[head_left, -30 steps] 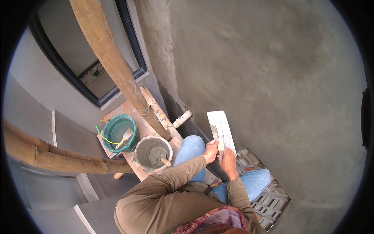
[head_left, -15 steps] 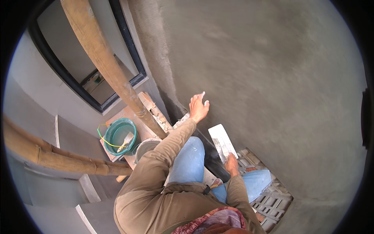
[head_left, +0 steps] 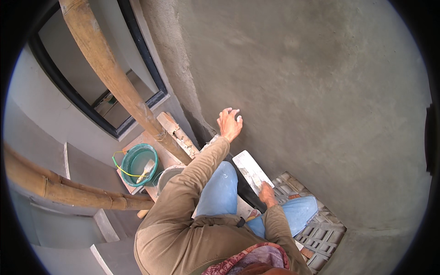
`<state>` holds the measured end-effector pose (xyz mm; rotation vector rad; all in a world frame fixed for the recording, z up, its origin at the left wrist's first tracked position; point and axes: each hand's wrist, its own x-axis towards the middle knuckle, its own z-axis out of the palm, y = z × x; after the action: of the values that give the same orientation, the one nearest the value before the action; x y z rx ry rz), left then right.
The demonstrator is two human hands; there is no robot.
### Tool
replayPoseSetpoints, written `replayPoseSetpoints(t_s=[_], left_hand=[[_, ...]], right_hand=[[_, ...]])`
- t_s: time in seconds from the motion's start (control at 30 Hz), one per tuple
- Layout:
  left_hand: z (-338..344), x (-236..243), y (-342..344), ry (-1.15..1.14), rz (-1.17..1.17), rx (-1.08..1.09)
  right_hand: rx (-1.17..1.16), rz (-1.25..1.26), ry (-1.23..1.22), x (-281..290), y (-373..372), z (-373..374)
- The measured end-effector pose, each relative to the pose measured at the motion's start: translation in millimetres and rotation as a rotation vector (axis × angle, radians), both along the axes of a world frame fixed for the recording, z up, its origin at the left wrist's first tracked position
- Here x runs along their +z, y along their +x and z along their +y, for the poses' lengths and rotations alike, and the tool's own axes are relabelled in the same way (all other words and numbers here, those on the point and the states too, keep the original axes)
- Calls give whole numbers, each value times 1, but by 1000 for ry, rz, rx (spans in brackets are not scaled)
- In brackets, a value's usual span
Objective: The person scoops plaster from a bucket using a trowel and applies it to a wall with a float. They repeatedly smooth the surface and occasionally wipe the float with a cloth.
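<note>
My left hand [head_left: 229, 125] reaches up in front of the grey plastered wall [head_left: 302, 91], its fingers apart and slightly bent, with pale residue on the fingertips. Nothing shows in it; whether the fingertips touch the plaster I cannot tell. Lower and to the right, my right hand [head_left: 267, 194] is closed around a flat, whitish rectangular plastering trowel [head_left: 250, 167]. Its blade lies tilted beside the foot of the wall, with grey smears near the grip. The trowel's handle is mostly hidden by my fingers.
At the left stands a green bucket [head_left: 124, 161] of cloudy water with a brush [head_left: 145, 171] in it. A second bucket [head_left: 169, 176] is partly behind my left sleeve. Thick bamboo poles [head_left: 107, 59] cross the left side near a dark window frame [head_left: 160, 96]. Grey latticed blocks [head_left: 318, 240] lie lower right.
The trowel has swung left and lies flatter across, my right hand moving a little left with it. My left hand has shifted slightly left, its fingers more spread.
</note>
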<state>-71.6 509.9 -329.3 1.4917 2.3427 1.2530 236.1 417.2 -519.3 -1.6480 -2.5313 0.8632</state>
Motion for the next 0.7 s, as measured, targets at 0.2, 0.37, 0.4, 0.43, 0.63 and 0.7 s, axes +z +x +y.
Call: replayPoseSetpoints(t_s=[0.2, 0.37, 0.4, 0.43, 0.63, 0.7], left_hand=[[3, 0, -7, 12, -96, 32], [9, -20, -8, 155, 23, 64], [10, -18, -4, 143, 12, 49], [10, -16, -1, 131, 1, 34], [7, -7, 0, 174, -208, -3], [9, -17, -4, 279, -129, -6]], right_hand=[[3, -5, -3, 4, -1, -1], [21, -3, -4, 5, -5, -5], [19, 0, 2, 4, -3, -4], [17, 3, 7, 3, -2, -4], [4, -35, -12, 4, 2, -4], [12, -43, -23, 6, -1, -5]])
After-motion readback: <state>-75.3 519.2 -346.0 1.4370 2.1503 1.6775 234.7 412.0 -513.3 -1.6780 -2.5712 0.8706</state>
